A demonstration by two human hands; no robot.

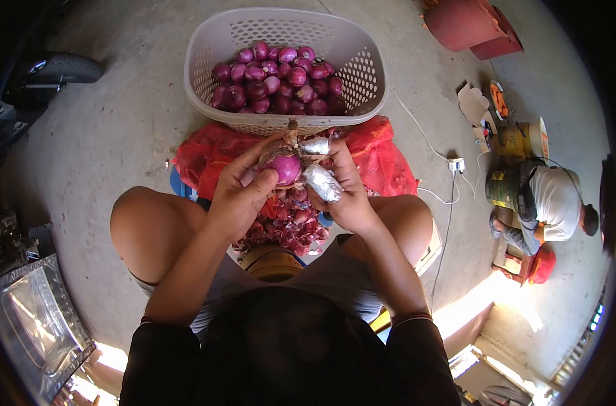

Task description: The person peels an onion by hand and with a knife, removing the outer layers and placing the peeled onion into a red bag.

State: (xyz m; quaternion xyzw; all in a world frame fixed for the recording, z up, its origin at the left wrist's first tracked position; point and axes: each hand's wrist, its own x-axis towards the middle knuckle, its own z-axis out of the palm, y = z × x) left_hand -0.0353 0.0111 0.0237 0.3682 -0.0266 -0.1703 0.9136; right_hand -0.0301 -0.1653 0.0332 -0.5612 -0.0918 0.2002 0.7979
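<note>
My left hand (239,193) is closed around a red onion (284,169), its thumb lying along the near side. The onion's bulb is glossy purple, with brown dry skin and a stem end still on it. Close against it on the right, my right hand (352,189) has a thumb and a finger wrapped in silver wrapping (323,183). Between those wrapped fingers sits some dry onion skin (313,160). Below both hands lies a heap of loose onion skins (291,223), between my knees.
A grey plastic basket (193,88) with several peeled red onions stands ahead. Red mesh sacking (389,162) lies before it. On the right are a power strip (456,164) with cables, a bucket (517,140), red tubs (463,24) and a seated person (555,203). A tyre (68,68) stands left.
</note>
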